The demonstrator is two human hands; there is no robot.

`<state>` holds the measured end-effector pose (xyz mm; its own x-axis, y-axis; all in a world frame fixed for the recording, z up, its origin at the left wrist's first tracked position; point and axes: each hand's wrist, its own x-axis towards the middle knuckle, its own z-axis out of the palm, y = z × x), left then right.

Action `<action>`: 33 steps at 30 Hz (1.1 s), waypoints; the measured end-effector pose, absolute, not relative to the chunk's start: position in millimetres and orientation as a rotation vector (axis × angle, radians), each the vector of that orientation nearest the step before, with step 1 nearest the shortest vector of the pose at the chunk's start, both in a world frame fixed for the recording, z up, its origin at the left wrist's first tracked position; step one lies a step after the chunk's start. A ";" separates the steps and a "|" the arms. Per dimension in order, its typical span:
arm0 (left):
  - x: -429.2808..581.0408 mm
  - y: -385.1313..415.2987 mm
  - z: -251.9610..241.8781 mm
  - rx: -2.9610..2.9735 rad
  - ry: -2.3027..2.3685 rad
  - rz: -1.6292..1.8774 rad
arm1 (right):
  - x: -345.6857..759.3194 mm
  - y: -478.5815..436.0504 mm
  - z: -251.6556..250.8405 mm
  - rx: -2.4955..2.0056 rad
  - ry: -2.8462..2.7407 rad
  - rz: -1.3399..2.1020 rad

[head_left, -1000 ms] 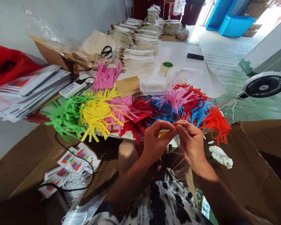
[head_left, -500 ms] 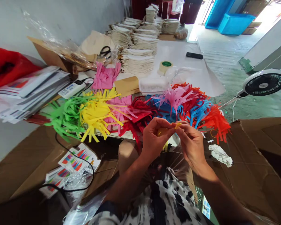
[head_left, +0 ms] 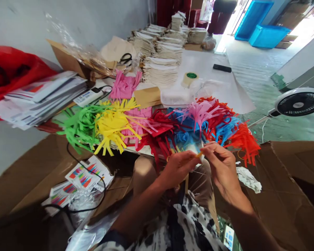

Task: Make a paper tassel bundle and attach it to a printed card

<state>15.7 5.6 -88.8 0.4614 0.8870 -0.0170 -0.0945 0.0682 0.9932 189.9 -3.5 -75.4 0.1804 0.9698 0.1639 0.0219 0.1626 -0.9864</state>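
Note:
Above my lap, my left hand [head_left: 180,167] is closed around a yellow paper tassel [head_left: 199,154]; its twisted end pokes out toward the right. Fingertips of my right hand [head_left: 222,167] pinch that same end. Most of the tassel is hidden by my left fingers, and some loose strips behind them are blurred. Just beyond my hands, along the table's near edge, lie fringed bundles: green [head_left: 81,125], yellow [head_left: 112,122], dark red [head_left: 162,130], blue [head_left: 184,137], pink [head_left: 199,113] and orange-red [head_left: 244,139].
Behind the bundles are a clear plastic box [head_left: 176,97], a tape roll [head_left: 190,79], a black phone-like object [head_left: 222,68], scissors [head_left: 125,59] and stacked off-white pieces [head_left: 161,71]. A fan [head_left: 299,101] stands at the right. Printed cards [head_left: 87,174] and a black cable lie lower left.
Both hands have moved a little lower in the picture, and a small gap has opened between them. My left hand has turned more palm-down over the tassel. The camera view has shifted slightly.

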 end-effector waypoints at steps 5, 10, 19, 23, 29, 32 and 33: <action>9.0 -6.9 -98.1 1.271 0.767 0.792 | 193.0 -7.7 -73.2 -1.146 -1.079 0.969; 7.3 -5.4 -103.4 1.290 0.774 0.761 | 195.5 -3.4 -66.0 -1.167 -1.440 1.217; -26.6 -6.7 -114.8 1.183 0.917 0.727 | 200.8 92.3 -23.9 -1.026 -1.366 0.318; -51.4 -7.9 -101.6 1.289 0.939 0.728 | 203.5 107.7 -57.3 -1.037 -2.029 0.120; -84.6 -2.9 -89.6 1.362 0.984 0.833 | 207.5 103.1 -91.9 -1.268 -2.449 0.008; -107.6 1.9 -86.7 1.370 1.041 0.893 | 185.1 77.8 -55.9 -1.147 -2.311 0.166; -116.1 3.5 -85.8 1.359 1.062 0.925 | 172.7 63.3 -39.9 -1.083 -2.245 0.318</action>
<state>-116.1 3.5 -85.8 0.2873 0.9565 -0.0508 0.0812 0.0285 0.9963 172.7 63.3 -39.9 -0.4727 0.7711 0.4266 0.6221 0.6349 -0.4582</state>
